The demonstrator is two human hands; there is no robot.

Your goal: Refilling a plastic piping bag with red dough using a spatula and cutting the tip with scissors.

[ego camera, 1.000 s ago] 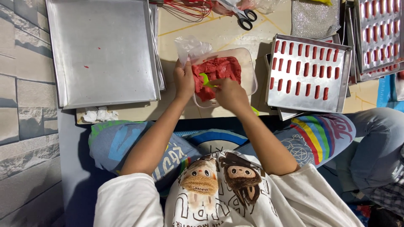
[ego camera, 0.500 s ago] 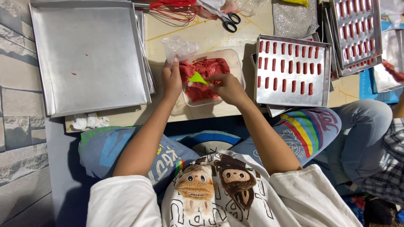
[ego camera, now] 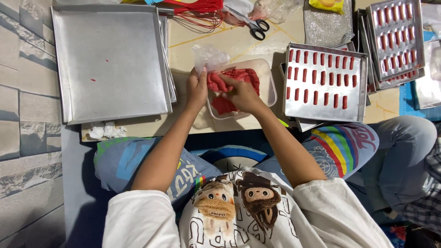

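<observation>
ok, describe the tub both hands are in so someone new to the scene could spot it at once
On the tan table, look between the big bare metal tray and the tray of red strips. The tub sits in that gap, with the left hand and right hand pressing red dough inside it. It is the only pale plastic container with rounded corners; its neighbours are flat metal.

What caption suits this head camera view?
Both hands, left hand and right hand, pinch red dough in a clear tub beside a filled tray.
</observation>
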